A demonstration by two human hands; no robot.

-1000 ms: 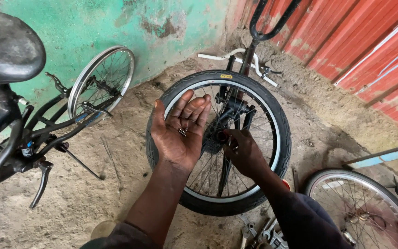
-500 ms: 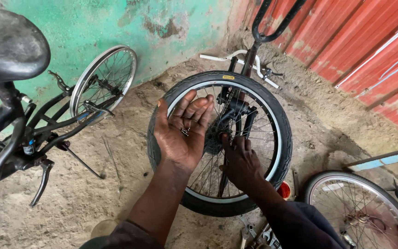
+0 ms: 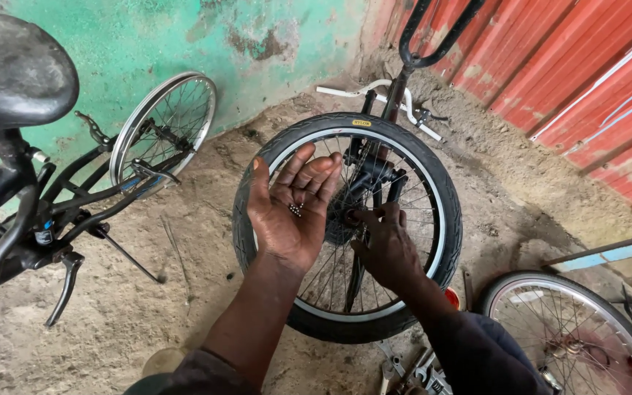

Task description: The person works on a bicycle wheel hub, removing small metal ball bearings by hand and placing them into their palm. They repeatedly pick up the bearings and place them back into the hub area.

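Head view: left hand (image 3: 292, 208), grip released, cups small bearing balls (image 3: 295, 210); right hand (image 3: 383, 245) pinches at the wheel (image 3: 433, 183) hub (image 3: 345, 217).

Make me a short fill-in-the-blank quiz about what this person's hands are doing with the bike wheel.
1. The left hand lies palm up, cupping small metal ____.
2. The right hand touches the wheel at its ____.
3. The wall behind the bicycle is painted ____.

Missing words: balls; hub; green

A black bicycle saddle (image 3: 16, 69) fills the upper left, a bare spoked rim (image 3: 161, 128) leans against the green wall (image 3: 257, 36), and another spoked wheel (image 3: 572, 336) lies lower right beside red corrugated sheeting (image 3: 587, 80).
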